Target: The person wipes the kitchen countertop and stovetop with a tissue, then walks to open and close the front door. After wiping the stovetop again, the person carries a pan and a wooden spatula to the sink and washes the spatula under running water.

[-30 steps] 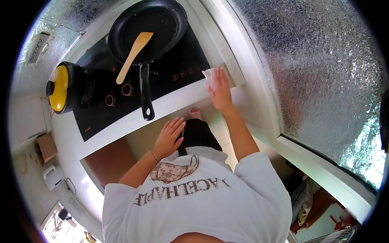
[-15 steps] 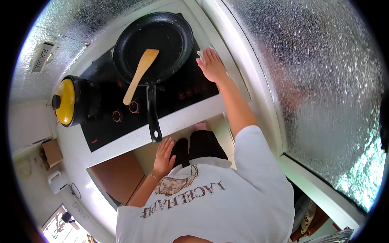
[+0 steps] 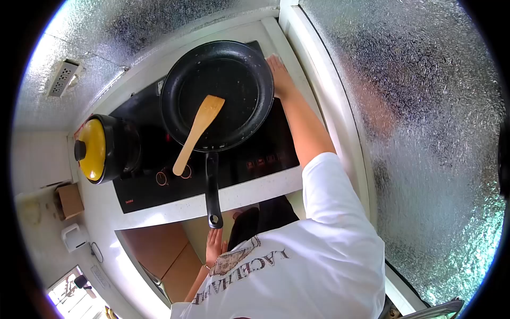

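A: Where's your R hand (image 3: 279, 80) rn?
B: Palm down by the far R corner of the black glass cooktop (image 3: 276, 141), just beside the rim of the big round black frying pan (image 3: 234, 80). Fingers stretched out, close together; can't tell if they hold anything, b/c the underside's hidden.
A: & your L hand (image 3: 214, 251)?
B: Near the front edge of the speckled white worktop (image 3: 257, 190), by the end of the pan's long black handle (image 3: 212, 183). Fingers extended, a bit apart, nothing seen in them. Can't tell if they touch the handle.
A: Pan's pos.?
B: On the cooktop, handle toward you, w/ a flat light-wood spatula (image 3: 199, 130) lying across its near L rim, blade inside.
A: Anything L?
B: Yep, a black pot (image 3: 117, 149) w/ a yellow lid (image 3: 92, 150).
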Motion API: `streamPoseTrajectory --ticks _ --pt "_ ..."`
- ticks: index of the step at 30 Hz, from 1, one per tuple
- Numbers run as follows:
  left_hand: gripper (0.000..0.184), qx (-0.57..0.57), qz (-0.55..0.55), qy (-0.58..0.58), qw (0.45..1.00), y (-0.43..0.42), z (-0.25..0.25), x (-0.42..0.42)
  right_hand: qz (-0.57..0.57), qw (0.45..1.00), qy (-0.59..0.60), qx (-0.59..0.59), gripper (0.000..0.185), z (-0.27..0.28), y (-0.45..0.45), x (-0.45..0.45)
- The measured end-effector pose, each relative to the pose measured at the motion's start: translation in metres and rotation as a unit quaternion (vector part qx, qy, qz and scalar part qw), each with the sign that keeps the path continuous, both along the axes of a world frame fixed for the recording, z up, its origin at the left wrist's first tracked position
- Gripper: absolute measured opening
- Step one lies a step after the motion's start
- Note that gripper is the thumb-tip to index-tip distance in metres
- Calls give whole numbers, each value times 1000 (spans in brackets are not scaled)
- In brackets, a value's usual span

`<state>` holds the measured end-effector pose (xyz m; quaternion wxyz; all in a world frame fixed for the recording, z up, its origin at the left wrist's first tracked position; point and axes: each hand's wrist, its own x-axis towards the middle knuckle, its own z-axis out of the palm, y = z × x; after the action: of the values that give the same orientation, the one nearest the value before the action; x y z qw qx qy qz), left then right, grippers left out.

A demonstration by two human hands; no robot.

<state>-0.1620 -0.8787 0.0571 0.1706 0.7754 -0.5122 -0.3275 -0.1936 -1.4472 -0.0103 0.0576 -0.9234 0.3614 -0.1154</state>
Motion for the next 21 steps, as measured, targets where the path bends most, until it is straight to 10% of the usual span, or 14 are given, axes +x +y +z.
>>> streamPoseTrajectory --ticks 13,21 --pt "52 -64 -130 -2 989 -25 -4 20 -77 988 -59 122 48 42 219 -166" --pt "54 -34 -115 -17 993 1 -9 29 -58 994 -69 -63 47 69 131 -135"
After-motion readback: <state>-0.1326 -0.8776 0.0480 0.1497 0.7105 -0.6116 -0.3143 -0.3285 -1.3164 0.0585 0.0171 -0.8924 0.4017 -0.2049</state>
